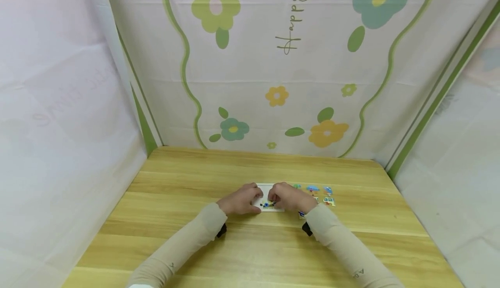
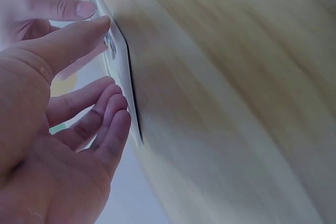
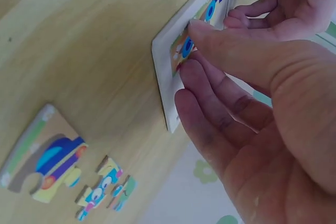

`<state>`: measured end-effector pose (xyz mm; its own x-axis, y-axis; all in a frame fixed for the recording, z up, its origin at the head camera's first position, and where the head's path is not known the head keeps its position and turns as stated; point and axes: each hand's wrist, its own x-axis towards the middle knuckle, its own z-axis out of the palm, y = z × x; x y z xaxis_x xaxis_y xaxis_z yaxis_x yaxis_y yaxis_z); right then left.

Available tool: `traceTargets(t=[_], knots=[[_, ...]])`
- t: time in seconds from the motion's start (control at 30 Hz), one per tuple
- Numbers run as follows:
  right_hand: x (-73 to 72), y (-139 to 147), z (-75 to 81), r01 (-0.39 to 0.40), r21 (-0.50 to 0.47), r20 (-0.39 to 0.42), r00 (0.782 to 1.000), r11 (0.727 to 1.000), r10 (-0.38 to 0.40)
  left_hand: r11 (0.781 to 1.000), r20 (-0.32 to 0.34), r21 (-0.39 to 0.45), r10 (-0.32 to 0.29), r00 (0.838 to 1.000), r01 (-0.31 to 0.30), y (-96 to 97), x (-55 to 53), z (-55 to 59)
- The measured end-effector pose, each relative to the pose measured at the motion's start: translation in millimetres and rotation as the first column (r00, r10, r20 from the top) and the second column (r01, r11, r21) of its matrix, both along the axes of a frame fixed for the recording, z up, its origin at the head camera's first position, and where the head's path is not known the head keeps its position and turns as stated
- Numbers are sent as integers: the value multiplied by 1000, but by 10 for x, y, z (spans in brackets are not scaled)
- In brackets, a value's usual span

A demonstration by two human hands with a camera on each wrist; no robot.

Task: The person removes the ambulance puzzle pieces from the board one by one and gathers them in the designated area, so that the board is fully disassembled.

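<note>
A white puzzle tray point(image 1: 267, 189) lies flat on the table between the two hands. Along its near side sits a strip of picture with blue wheels point(image 3: 211, 10). My left hand point(image 1: 243, 199) rests at the tray's left end, its thumb by the near edge and its fingers loosely bent over the surface. From the right, my right hand point(image 1: 291, 196) reaches over the tray. Its thumb and bent fingers pinch a puzzle piece with a blue wheel point(image 3: 187, 47), low against the tray; part of the piece is hidden by the fingers.
To the right of the tray, several loose puzzle pieces point(image 1: 329, 201) lie on the wooden table point(image 1: 187, 171). A corner piece with a blue and purple car part point(image 3: 52, 156) lies nearest the right wrist. Flowered cloth point(image 1: 242, 62) encloses the table's back and sides.
</note>
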<state>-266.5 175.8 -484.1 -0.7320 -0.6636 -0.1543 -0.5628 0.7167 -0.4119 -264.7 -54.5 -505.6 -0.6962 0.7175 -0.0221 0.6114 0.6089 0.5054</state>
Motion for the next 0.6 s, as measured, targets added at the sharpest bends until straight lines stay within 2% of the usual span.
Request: traceTargets(t=[0.13,0.37,0.6], knots=[[7,11,-32,-10,-9,-14,1000,1000,10,1000,-12,-20,-13,1000,13,48,-6,-34],[11,6,-22,36,-11,10,999,999,-36,1000,-16,-18,-11,1000,10,74,-9,-54],[-6,13,-11,45,-49,48,998,998,-42,1000,-24,-29,-10,1000,9,92,-2,-49]])
